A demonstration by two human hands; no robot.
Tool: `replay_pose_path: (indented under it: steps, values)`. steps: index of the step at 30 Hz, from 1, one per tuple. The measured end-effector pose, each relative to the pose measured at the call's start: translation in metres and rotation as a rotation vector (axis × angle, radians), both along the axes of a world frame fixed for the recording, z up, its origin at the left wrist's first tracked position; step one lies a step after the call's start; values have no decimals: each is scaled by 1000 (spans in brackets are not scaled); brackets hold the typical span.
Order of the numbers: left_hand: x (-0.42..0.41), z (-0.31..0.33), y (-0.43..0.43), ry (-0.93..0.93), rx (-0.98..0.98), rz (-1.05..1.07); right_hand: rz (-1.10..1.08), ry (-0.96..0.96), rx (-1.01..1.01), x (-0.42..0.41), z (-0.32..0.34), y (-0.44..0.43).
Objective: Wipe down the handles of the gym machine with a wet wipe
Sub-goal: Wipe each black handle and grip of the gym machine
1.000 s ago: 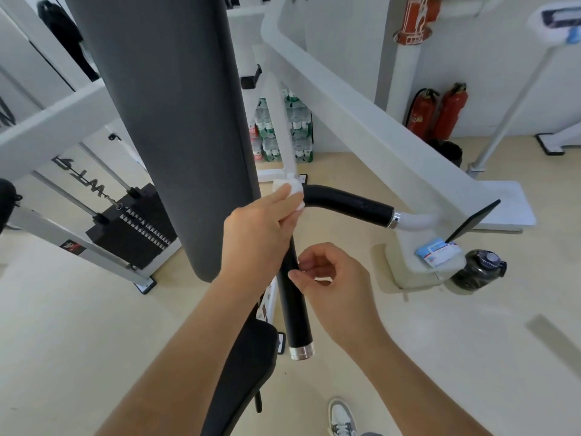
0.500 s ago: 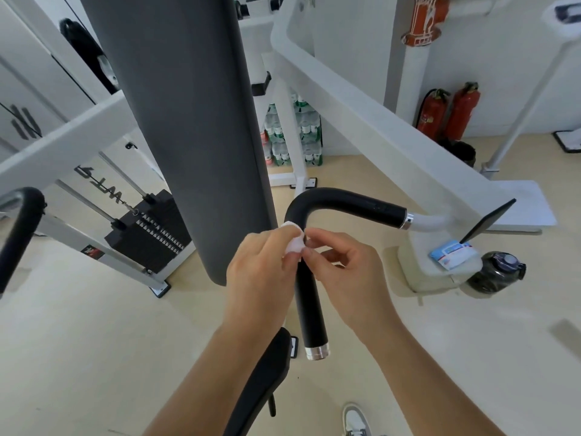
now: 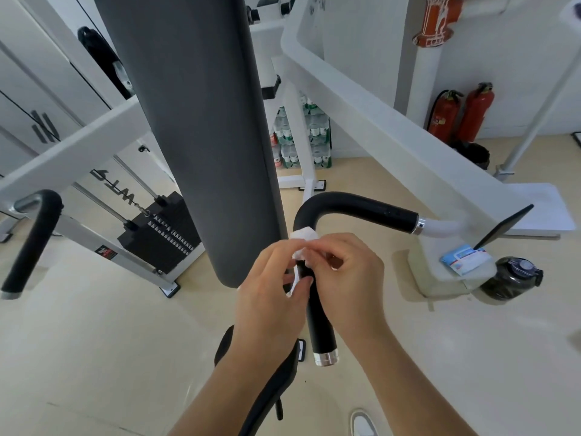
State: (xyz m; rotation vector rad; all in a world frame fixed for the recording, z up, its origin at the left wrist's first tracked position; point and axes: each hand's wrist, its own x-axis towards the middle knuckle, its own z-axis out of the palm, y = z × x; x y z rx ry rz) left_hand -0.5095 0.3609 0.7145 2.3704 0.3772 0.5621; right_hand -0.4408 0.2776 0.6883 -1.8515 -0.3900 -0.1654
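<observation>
A black bent handle [image 3: 352,205] of the white gym machine runs from a chrome collar at the right, curves, and drops to a chrome end cap. A white wet wipe [image 3: 302,236] is bunched against its vertical part just below the bend. My left hand [image 3: 271,297] pinches the wipe from the left. My right hand [image 3: 349,275] pinches the same wipe from the right, fingers over the bar. A second black handle [image 3: 34,243] hangs at the far left, untouched.
A tall grey back pad [image 3: 204,121] stands just left of my hands. A black weight stack [image 3: 160,234] sits on the floor at left. A wipe packet [image 3: 465,259] and a dark bottle [image 3: 509,278] rest at right. Two red extinguishers [image 3: 459,114] stand by the wall.
My left hand slid the wipe from the bend down onto the vertical part. My right hand came up and took hold of the wipe too. The view shifted right.
</observation>
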Motion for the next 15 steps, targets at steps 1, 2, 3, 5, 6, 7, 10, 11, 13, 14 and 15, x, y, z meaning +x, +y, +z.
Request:
replay_pose_path:
  steps: [1,2,3,5,6,7,10,11,13,14,15]
  values:
    - [-1,-1,0,13,-6,3,-35,16,27,5,2,6]
    - [0,-3,0,24,-16,12,-78,28,52,13,4,11]
    - [0,-3,0,37,-24,23,-114,38,76,20,6,16]
    - [1,-2,-1,51,-26,28,-147,42,105,27,7,21]
    - [3,-2,-2,49,-27,23,-145,38,98,23,5,19]
    - [4,-1,-2,46,-33,19,-134,34,81,17,2,15]
    - [6,-1,-2,54,-42,18,-100,-4,31,8,-1,7]
    - [6,-2,-1,60,-35,19,-106,-35,16,14,0,9]
    - [6,-4,-1,64,-3,16,-146,-96,-29,28,7,16]
    - [6,-4,-1,69,3,16,-167,-131,-56,32,9,19]
    - [6,-3,-1,80,-3,16,-174,-172,-86,31,9,19]
